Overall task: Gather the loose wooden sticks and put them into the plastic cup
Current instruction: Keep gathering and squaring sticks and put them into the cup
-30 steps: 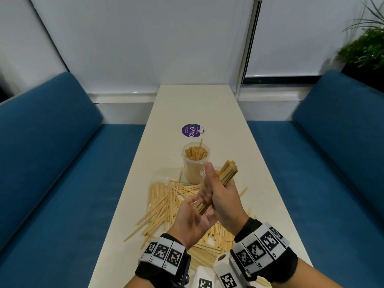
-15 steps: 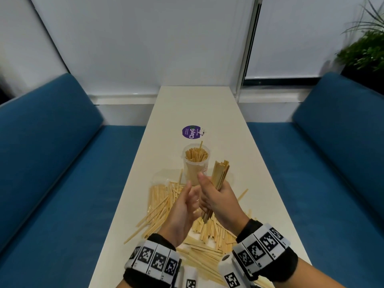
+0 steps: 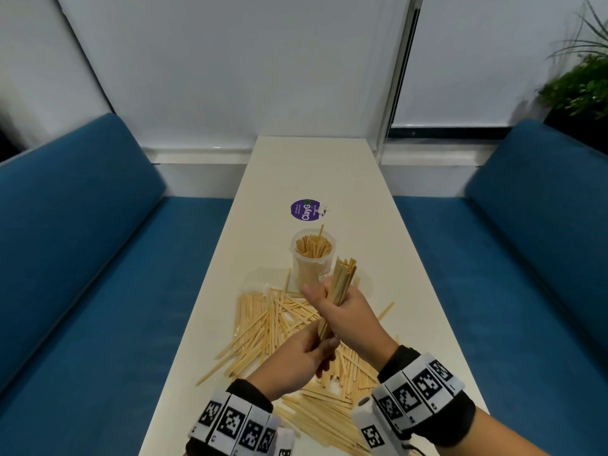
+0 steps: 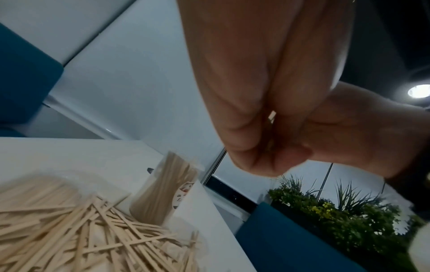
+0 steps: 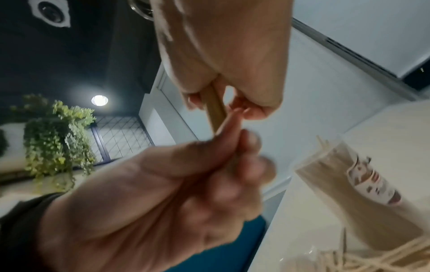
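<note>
Right hand (image 3: 342,312) grips one bundle (image 3: 340,284) of sticks around its middle, held nearly upright above the table (image 3: 309,172), top ends fanned just beside the cup (image 3: 312,258). Left hand (image 3: 296,360) pinches the bundle's lower end between thumb and fingers; the right wrist view shows this too, blurred. One clear plastic cup stands on the table, already packed with upright sticks, one poking above the rest. Loose sticks (image 3: 273,320) lie in one messy pile on the table in front of the cup and under both hands, too many to count. One purple sticker (image 3: 306,210) sits beyond the cup. Two blue benches (image 3: 82,258) flank the table. One plant (image 3: 579,83) at far right.
</note>
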The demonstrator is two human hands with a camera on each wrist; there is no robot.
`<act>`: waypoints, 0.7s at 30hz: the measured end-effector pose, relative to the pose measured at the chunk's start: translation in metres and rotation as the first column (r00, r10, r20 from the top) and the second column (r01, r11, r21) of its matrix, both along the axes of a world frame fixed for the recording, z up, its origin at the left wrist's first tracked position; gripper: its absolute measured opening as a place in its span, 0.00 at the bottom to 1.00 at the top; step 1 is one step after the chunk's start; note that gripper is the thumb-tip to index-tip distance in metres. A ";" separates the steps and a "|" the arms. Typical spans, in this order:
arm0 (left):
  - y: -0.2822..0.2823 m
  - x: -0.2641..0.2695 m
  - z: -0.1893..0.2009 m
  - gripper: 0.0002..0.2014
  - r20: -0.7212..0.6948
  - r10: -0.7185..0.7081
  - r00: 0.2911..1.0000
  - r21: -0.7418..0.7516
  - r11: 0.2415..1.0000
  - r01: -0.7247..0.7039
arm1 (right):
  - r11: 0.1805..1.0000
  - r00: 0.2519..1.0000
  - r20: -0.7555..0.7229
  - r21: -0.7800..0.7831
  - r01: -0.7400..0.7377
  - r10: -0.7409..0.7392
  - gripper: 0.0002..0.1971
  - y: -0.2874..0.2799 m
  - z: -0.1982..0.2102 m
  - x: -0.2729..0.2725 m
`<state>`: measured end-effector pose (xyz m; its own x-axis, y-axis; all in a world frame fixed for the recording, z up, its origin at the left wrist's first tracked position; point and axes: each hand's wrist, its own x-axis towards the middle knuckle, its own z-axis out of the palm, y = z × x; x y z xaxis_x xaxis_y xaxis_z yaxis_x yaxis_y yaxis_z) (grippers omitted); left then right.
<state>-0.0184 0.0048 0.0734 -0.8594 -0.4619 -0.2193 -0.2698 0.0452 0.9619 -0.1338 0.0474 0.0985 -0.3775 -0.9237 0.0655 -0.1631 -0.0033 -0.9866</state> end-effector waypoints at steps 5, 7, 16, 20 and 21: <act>-0.008 0.003 -0.004 0.07 0.065 0.040 0.997 -0.037 0.999 -0.038 | 0.992 0.997 -0.077 0.121 0.024 -0.015 0.25 -0.001 0.002 -0.021; -0.012 0.004 -0.006 0.07 0.102 0.015 0.995 -0.127 0.992 -0.002 | 0.983 0.998 -0.056 0.180 -0.023 0.034 0.16 -0.002 0.006 -0.027; -0.024 0.012 -0.016 0.19 0.214 0.078 0.974 -0.156 0.987 -0.045 | 0.962 0.985 0.014 0.214 -0.171 0.172 0.06 -0.019 0.011 -0.043; -0.035 0.036 -0.024 0.32 0.234 0.177 0.956 -0.107 0.982 -0.155 | 0.990 0.991 -0.123 0.127 0.061 -0.045 0.07 -0.041 0.021 -0.066; -0.039 0.045 -0.027 0.31 0.247 0.196 0.949 -0.105 0.979 -0.175 | 0.989 0.985 -0.139 0.091 0.114 -0.101 0.08 -0.047 0.022 -0.073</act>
